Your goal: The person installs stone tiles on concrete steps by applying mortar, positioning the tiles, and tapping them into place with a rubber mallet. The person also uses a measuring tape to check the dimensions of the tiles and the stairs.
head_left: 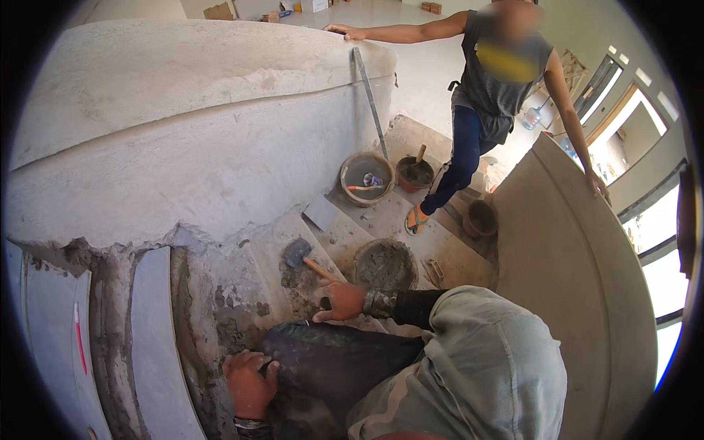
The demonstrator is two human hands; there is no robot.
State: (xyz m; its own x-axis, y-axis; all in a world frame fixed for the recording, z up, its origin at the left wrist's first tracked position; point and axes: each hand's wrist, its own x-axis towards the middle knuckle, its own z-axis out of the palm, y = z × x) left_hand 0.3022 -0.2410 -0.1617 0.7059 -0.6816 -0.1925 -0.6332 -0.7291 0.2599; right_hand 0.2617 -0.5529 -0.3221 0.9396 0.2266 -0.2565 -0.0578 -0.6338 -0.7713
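Observation:
My right hand [342, 301] is closed around the wooden handle of a rubber mallet [297, 253], whose dark head is over a mortar-smeared stair step. Nearer me and to the left, my left hand [249, 385] rests on the rough step beside my bent knee. Its fingers are bent and the thumb stands apart, with nothing visible in them. Left of that hand, a long grey tile [156, 345] covers a step, with a mortar-filled gap alongside it. A red and white pencil or marker [79, 337] lies on another tile strip [88, 367] farther left.
Buckets of mortar [385, 265] and one of greyish water [367, 196] stand on the steps, with a trowel in a smaller bucket [416, 174]. A metal straightedge [370, 103] leans on the left wall [205, 154]. A co-worker [477, 110] stands on the stairs, hands on both walls.

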